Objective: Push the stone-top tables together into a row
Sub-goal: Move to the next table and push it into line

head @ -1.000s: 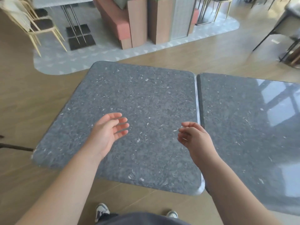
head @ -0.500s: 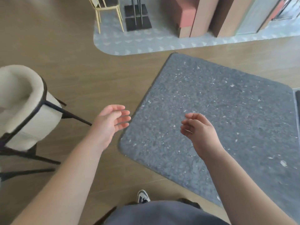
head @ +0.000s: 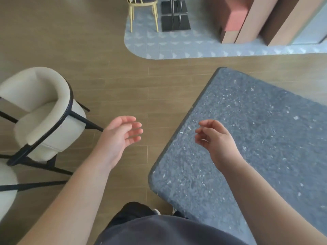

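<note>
One dark grey speckled stone-top table [head: 247,147] with rounded corners occupies the frame from about 2 o'clock round to 5 o'clock, its long left edge running diagonally from upper right to lower left; only this one table is in view, and its right side is cut off by the frame edge. The right hand [head: 216,140] hangs above the table's left portion, fingers loosely curled inward, holding nothing; whether it touches the stone cannot be told. The left hand [head: 121,136] is off the table, over the light brown wood-plank floor [head: 115,82] just left of the table's edge, palm turned toward the right hand, fingers spread and slightly bent, holding nothing. At 6 o'clock the person's dark grey garment [head: 159,230] fills the bottom of the frame, with a shoe tip [head: 156,211] showing beside the table's near corner. At 9 o'clock stands a cream upholstered tub chair with a black metal frame [head: 40,114], well apart from the table. At 12 o'clock a pale blue patterned floor area [head: 177,45] carries a yellow-framed chair [head: 143,7], a black square pedestal base [head: 175,20], and, toward 1 o'clock, pink and tan wooden bench units [head: 247,20].
</note>
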